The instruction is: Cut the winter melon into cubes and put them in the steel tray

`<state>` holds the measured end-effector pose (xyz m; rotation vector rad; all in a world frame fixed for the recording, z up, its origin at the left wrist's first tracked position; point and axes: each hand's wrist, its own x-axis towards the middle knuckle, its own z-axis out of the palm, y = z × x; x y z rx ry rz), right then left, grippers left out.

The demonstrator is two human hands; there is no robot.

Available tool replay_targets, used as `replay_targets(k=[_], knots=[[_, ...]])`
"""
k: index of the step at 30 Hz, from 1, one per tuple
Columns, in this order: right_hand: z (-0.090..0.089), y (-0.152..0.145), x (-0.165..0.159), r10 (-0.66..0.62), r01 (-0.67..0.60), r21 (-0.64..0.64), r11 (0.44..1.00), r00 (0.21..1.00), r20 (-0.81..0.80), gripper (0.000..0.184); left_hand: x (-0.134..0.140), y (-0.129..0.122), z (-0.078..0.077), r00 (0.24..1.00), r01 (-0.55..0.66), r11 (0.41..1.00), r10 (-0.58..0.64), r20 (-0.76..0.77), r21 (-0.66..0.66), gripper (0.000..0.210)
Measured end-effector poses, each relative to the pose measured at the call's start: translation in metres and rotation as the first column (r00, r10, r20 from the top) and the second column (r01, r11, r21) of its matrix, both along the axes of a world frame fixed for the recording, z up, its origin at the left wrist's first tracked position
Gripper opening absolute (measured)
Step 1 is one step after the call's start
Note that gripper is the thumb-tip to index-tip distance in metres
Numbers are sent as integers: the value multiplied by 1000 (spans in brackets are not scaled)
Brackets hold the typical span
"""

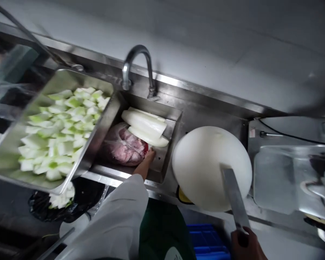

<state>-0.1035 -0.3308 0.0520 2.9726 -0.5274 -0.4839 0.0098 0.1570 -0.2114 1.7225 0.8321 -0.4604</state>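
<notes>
My left hand [150, 155] reaches down into the steel sink, its fingers closed at the red end of a clear plastic bag of raw meat [124, 146]. Long peeled pieces of pale melon [144, 122] lie behind and partly over the bag, just beyond my fingers. In my right hand [247, 245] is a kitchen knife [235, 196] with a broad blade, gripped by its handle. The blade extends over the front right of a thick round white cutting board [203, 166].
At left, a deep metal tray [5, 168] holds many cut melon chunks. A curved faucet [139, 50] rises behind the sink [162, 162]. Below the tray is a black bag [86, 195] with pale scraps; a blue crate [208, 240] sits under the counter. Clear plastic containers [273, 180] stand at right.
</notes>
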Motion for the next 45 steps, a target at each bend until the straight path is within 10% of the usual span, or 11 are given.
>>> replay_targets(k=[5,11,14,17,22,27,35,38,41,45], knots=[[-15,7,-9,51,-50,44,998,999,-8,50,-8,-6,12,993,-26,996,16,-114,-89,28],[-26,4,-15,45,-43,164,986,999,-11,45,-9,19,100,980,-167,935,193,55,-311,31],[-36,5,-15,30,-26,214,977,999,-16,44,40,8,152,911,-129,930,248,331,-343,26],[-44,11,-14,23,-14,245,969,999,-34,44,121,-55,187,760,193,978,-94,644,-85,24],[-42,23,-13,12,-5,249,968,1000,-24,47,235,-194,188,535,467,835,-529,658,291,33],[-42,24,-19,-20,5,265,964,998,53,48,264,-222,173,543,473,830,-540,643,297,31],[-48,0,-28,193,-249,375,893,964,181,55,164,-98,192,824,278,953,-171,540,-123,40],[-38,2,2,344,-352,328,877,935,82,52,81,-32,197,929,-68,887,223,296,-457,43],[-23,24,62,477,-466,210,860,879,-6,49,-8,26,206,844,-418,775,525,114,-474,33],[-5,83,158,605,-590,160,792,794,-67,54,-106,98,250,694,-569,658,706,140,-493,38]])
